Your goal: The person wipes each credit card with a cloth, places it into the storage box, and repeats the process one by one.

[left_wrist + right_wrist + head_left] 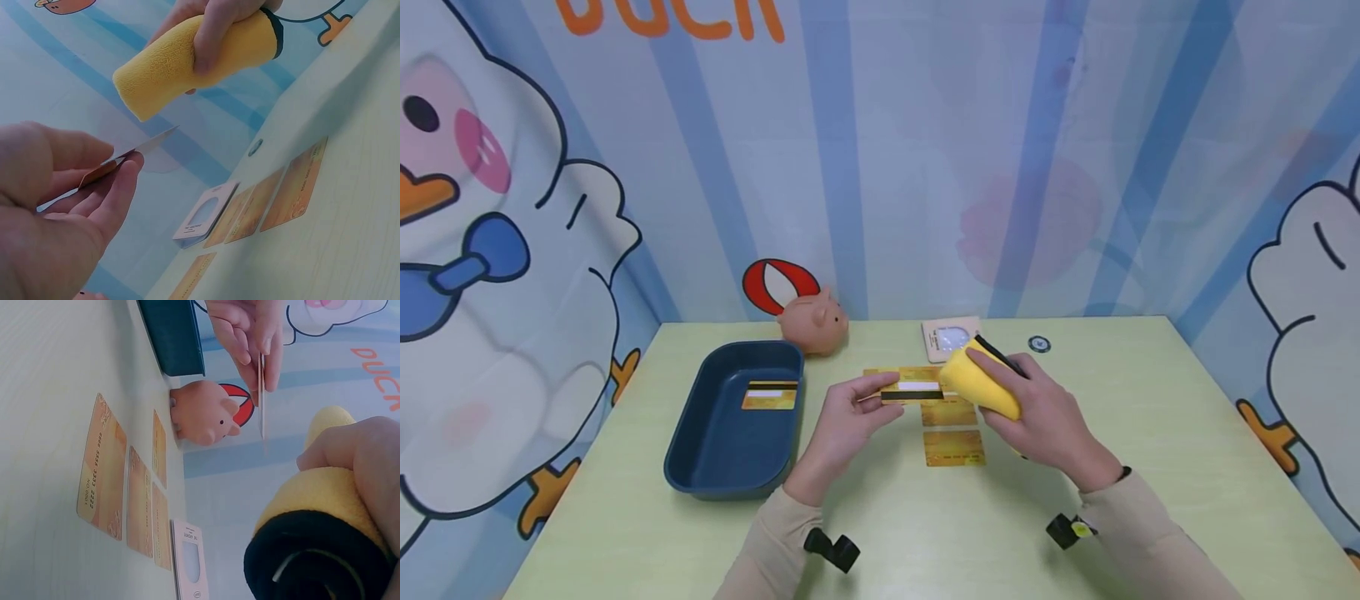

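While I watch: card and cloth, both held above table.
Left hand [850, 412] pinches gold card [910, 390] by its edge; right hand [1037, 417], fingers curled, grips yellow cloth [977, 385] just beside card's free end.

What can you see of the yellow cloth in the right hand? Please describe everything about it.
The yellow cloth looks soft and fuzzy, like microfibre, and is rolled or folded into a thick bundle. It has a dark edge at the end nearest the wrist. The right hand grips it around the middle, above the table, clear of the cards lying there. Its free end points toward the card pinched in the left hand, very close to it; whether they touch I cannot tell.
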The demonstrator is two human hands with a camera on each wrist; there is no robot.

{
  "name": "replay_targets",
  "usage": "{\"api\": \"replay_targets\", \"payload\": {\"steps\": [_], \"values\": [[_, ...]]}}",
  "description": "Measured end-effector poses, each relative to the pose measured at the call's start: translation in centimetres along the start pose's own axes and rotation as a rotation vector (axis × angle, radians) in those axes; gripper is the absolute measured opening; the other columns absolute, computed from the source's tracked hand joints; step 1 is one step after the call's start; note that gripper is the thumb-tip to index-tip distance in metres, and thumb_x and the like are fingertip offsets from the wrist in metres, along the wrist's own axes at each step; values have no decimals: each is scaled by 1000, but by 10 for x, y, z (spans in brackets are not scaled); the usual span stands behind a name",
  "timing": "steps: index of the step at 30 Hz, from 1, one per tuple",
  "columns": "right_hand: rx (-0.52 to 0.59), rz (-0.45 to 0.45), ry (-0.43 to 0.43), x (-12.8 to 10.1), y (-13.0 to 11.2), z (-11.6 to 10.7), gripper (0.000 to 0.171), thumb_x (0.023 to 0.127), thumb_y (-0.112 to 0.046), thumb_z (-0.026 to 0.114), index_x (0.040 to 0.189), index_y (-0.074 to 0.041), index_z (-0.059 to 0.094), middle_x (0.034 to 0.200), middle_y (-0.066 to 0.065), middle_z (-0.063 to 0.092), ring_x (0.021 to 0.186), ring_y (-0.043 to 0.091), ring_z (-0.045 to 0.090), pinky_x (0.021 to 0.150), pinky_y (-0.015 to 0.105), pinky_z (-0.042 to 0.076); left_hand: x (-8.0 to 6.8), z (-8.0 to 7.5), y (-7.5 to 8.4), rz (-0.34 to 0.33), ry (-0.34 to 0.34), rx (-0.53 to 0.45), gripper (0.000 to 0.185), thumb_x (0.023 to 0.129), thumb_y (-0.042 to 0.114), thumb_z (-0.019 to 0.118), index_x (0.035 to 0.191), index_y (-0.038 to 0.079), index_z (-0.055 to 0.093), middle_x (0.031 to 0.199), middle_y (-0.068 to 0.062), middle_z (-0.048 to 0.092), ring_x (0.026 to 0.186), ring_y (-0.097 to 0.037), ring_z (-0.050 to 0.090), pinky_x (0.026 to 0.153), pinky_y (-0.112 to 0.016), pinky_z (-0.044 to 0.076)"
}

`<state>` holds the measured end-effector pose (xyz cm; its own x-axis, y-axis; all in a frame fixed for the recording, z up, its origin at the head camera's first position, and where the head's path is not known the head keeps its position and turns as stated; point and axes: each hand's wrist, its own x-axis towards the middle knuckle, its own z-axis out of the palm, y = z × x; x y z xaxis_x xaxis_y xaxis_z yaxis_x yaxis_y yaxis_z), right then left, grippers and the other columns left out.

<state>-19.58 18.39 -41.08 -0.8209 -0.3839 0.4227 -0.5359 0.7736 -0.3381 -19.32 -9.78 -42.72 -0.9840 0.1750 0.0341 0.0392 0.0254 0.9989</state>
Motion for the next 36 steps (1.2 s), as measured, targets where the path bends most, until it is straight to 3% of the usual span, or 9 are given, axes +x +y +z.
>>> {"api": "replay_targets", "payload": {"steps": [11,18,23,28,36], "values": [[-3,-25,5,7,-10,1,74,88,-27,72,153,-41,40,122,11,53,78,16,51,56,27,42,2,0,-1,-33,-8,-35,66,90,0,71,149,19,47,136,-14,63,117,-29,67,93,-36,58],[-16,-59,-8,16,-23,6,76,87,-26,71,154,-43,37,125,11,53,75,14,52,57,26,43,4,2,-4,-29,-45,-75,67,91,-4,67,150,16,44,136,-19,62,108,-30,71,87,-37,60],[-38,-97,-18,22,-34,10,77,87,-26,71,153,-45,36,124,10,53,65,12,50,53,24,43,4,5,-6,-2,-70,-46,67,91,-3,67,151,13,43,133,-20,64,106,-37,71,87,-37,60],[-74,-151,-25,26,-42,17,74,87,-28,72,152,-44,40,122,12,54,61,12,48,47,22,41,4,8,-5,5,-85,-45,67,91,-2,69,151,14,44,133,-16,65,106,-33,72,88,-37,60],[-135,-215,-20,25,-49,24,75,84,-29,76,151,-41,43,128,15,55,72,19,59,48,26,46,1,12,2,10,-72,-33,69,89,1,73,150,15,45,134,-11,64,108,-27,71,88,-36,60]]}}
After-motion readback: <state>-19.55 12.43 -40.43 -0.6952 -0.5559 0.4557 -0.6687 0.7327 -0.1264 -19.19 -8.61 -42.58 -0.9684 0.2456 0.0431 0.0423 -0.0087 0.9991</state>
